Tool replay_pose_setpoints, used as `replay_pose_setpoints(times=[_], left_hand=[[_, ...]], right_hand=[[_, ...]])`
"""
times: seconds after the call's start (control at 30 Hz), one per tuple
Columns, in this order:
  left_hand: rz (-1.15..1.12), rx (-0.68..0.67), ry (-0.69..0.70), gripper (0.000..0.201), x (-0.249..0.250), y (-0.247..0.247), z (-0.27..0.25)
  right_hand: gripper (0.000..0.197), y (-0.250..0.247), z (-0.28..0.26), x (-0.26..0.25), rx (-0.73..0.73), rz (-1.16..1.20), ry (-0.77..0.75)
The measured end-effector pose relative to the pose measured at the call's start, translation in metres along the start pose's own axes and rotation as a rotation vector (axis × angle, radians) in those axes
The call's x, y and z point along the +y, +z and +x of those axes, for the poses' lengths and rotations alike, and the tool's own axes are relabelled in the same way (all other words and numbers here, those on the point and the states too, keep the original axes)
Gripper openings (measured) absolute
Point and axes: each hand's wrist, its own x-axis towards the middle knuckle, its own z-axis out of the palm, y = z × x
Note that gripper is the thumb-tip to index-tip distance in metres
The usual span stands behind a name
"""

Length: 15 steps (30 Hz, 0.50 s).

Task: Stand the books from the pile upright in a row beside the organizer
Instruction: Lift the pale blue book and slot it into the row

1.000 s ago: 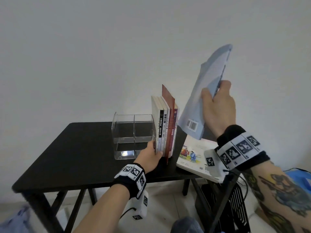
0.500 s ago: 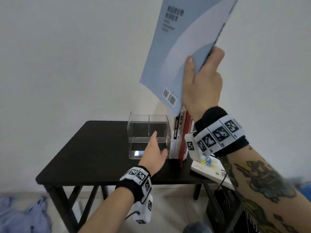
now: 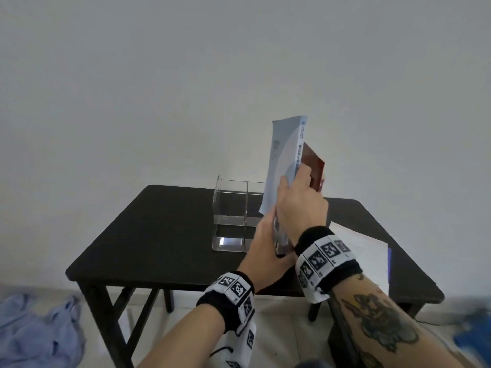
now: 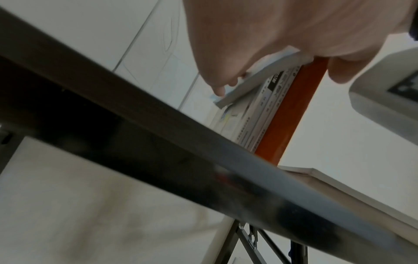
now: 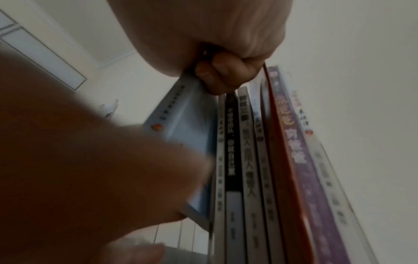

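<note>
Right hand: right hand [image 3: 300, 205] grips the tall pale-blue paperback book [image 3: 283, 166], thumb on one cover, fingers [image 5: 222, 76] curled round the other.
Blue book: near upright, slightly tilted, between the clear acrylic two-compartment organizer [image 3: 233, 216] and the row of upright books [image 5: 253, 160]; whether its lower edge touches the table cannot be told.
Left hand: left hand [image 3: 265, 248] has straight fingers pressed flat against the blue book's lower cover.
Row: white spines, an orange-red book [image 4: 291, 110], a purple one.
Pile: flat white book [image 3: 364, 251] lies to the right on the black rectangular table [image 3: 159, 235].
</note>
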Motion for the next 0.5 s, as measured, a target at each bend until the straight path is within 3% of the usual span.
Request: replay_pose_setpoints(times=[0.1, 0.2, 0.27, 0.4, 0.5], left_hand=[[-0.008, -0.022, 0.018, 0.093, 0.005, -0.001, 0.009], [0.093, -0.103, -0.057, 0.1, -0.002, -0.003, 0.01], [0.175, -0.093, -0.108, 0.093, -0.01, -0.004, 0.012], [0.394, -0.126, -0.153, 0.069, -0.036, -0.004, 0.023], [0.485, -0.118, -0.171, 0.069, -0.048, -0.001, 0.03]], right_hand=[[0.025, 0.009, -0.011, 0.002, -0.149, -0.247, 0.001], [0.029, 0.015, -0.018, 0.005, -0.207, -0.029, 0.11], [0.029, 0.021, -0.022, 0.007, -0.186, 0.07, 0.118], [0.024, 0.034, -0.029, 0.01, -0.197, 0.072, 0.06], [0.024, 0.044, -0.031, 0.013, -0.205, 0.075, 0.026]])
